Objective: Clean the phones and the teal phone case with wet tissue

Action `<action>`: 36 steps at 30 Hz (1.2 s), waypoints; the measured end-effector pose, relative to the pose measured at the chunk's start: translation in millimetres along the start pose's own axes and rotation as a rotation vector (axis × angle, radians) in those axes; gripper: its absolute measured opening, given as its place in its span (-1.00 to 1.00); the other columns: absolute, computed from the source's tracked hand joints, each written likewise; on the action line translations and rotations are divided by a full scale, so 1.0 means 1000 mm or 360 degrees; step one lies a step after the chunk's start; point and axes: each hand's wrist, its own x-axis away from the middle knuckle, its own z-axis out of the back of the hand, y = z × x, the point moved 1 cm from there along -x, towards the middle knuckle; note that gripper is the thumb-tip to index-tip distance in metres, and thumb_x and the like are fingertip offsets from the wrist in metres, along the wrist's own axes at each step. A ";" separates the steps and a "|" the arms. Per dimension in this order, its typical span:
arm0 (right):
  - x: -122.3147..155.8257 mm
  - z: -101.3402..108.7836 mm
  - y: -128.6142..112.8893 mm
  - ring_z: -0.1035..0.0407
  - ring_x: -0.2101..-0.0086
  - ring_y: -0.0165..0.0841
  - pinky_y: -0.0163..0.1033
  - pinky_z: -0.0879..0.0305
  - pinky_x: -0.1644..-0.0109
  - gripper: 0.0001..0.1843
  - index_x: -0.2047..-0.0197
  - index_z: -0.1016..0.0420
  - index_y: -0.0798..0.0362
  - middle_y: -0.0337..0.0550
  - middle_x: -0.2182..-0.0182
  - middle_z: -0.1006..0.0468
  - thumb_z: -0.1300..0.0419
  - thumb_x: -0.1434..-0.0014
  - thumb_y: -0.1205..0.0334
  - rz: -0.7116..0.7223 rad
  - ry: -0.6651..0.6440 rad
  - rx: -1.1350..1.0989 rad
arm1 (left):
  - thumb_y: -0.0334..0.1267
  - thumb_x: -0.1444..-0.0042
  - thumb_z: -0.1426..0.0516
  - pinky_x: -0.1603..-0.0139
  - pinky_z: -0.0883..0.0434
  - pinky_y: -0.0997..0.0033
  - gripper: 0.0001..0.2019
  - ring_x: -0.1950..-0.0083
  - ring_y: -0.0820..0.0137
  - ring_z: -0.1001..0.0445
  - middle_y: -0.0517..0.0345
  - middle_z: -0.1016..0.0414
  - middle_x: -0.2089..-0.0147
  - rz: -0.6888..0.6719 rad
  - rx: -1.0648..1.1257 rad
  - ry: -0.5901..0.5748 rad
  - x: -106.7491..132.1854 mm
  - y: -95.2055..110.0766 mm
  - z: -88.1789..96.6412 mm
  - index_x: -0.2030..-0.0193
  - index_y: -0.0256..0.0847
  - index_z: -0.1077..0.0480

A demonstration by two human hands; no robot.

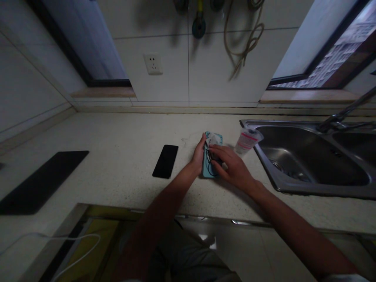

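A light blue phone case (216,139) lies on the pale countertop (117,133) in the middle of the view, with a dark cord looped on its face. My left hand (199,154) grips the case along its left edge, fingers curled round it. My right hand (230,164) rests on top of the case, fingers pressed on the cord. A black phone (165,161) lies flat on the counter a short way left of the case, untouched.
A small clear bottle with a pink label (246,140) stands just right of the case, by the rim of a steel sink (266,166) with a tap. A black flat panel (41,182) lies at far left. A white cable (73,239) trails below the counter edge.
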 end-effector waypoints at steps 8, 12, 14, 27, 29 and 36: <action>0.001 0.000 0.011 -0.39 -0.10 0.00 0.21 -0.41 -0.15 -0.54 -0.25 -0.34 0.10 0.21 -0.12 -0.49 -0.15 -0.30 0.25 -0.0106 0.0123 0.0170 | 0.16 -0.32 0.04 0.29 -0.50 0.35 -0.44 0.36 0.30 -0.57 -0.02 -0.57 0.38 0.0190 0.0017 -0.0133 -0.007 -0.002 0.010 0.17 -0.33 -0.53; 0.002 0.000 0.016 -0.43 -0.06 -0.05 0.14 -0.48 -0.07 -0.58 -0.20 -0.39 0.07 0.17 -0.06 -0.51 -0.11 -0.29 0.35 -0.0171 0.0146 0.0102 | 0.07 -0.35 0.04 0.30 -0.50 0.41 -0.51 0.40 0.37 -0.55 0.05 -0.53 0.44 0.0128 0.0034 -0.0068 -0.005 -0.002 0.006 0.28 -0.30 -0.51; 0.003 0.001 0.019 -0.45 -0.05 -0.09 0.10 -0.50 -0.05 -0.58 -0.18 -0.43 0.02 0.12 -0.05 -0.53 -0.08 -0.28 0.40 -0.0174 0.0155 0.0060 | 0.05 -0.35 0.03 0.30 -0.50 0.42 -0.53 0.41 0.39 -0.54 0.09 -0.51 0.47 0.0114 0.0035 -0.0048 -0.004 -0.001 0.004 0.34 -0.28 -0.48; 0.001 -0.001 0.002 -0.53 0.08 -0.21 -0.06 -0.52 0.02 -0.76 0.01 -0.56 0.01 0.04 0.07 -0.61 -0.13 -0.33 0.35 0.0010 0.0184 -0.0082 | 0.04 -0.30 -0.03 0.43 -0.43 0.46 -0.58 0.54 0.43 -0.44 0.12 -0.47 0.50 0.0179 0.0025 0.0069 0.018 0.007 0.001 0.24 -0.31 -0.50; 0.001 -0.003 -0.003 -0.53 0.08 -0.20 -0.05 -0.52 0.03 -0.75 -0.01 -0.56 0.01 0.04 0.08 -0.63 -0.13 -0.33 0.35 0.0054 0.0152 -0.0126 | 0.05 -0.26 -0.07 0.44 -0.42 0.43 -0.58 0.53 0.40 -0.44 0.12 -0.47 0.50 0.0160 0.0007 0.0093 0.024 0.009 0.003 0.24 -0.32 -0.50; -0.003 -0.004 -0.011 -0.53 0.08 -0.18 0.09 -0.45 -0.03 -0.73 0.00 -0.57 -0.07 -0.10 0.12 -0.69 -0.16 -0.29 0.34 0.0183 0.0085 -0.0153 | -0.06 -0.14 -0.20 0.36 -0.45 0.39 -0.71 0.45 0.35 -0.49 0.12 -0.49 0.46 -0.0050 -0.0007 0.0166 0.040 0.009 0.011 0.28 -0.30 -0.52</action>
